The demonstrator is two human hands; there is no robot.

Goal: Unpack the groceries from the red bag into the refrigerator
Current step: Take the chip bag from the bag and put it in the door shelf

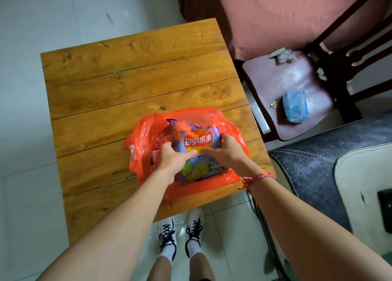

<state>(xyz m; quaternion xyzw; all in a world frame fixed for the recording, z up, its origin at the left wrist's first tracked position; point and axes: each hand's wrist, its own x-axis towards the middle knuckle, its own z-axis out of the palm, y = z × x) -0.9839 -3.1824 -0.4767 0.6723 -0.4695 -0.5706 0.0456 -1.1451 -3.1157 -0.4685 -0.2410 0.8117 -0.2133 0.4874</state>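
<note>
Below the near edge of the desk [137,75]: white laced shoes [167,234] on pale tile.

Close to the desk's near right corner: red bag [146,132], mouth spread open, Lay's crisp packet [198,143] lying on top and partly out. Left hand [174,157] on the packet's left side, fingers curled over that edge, thumb across the front. Right hand [228,151] on the right side, fingers wrapped round the packet's far right corner, woven bracelet [265,176] at the wrist. Both holding the packet, neither free.

Looks like the lift-out of this item. Raise straight up and gently, without squeezing: likely air-filled, brittle inside. Watch for thin plastic clinging and rising along; if so, spare one hand to pin the rim down. Pinkish packaging [153,160] low in the bag's left side, too hidden to name.

Toward the far edge: knotty planks only.

Beyond the right edge: dark wooden chair [297,79], blue packet [294,106] on its seat; nearer, a dark cushioned seat [318,153]. Keep well off both when turning away.

Farther still: pinkish cloth [275,15].

No refrigerator in view; cannot tell which way to carry.
</note>
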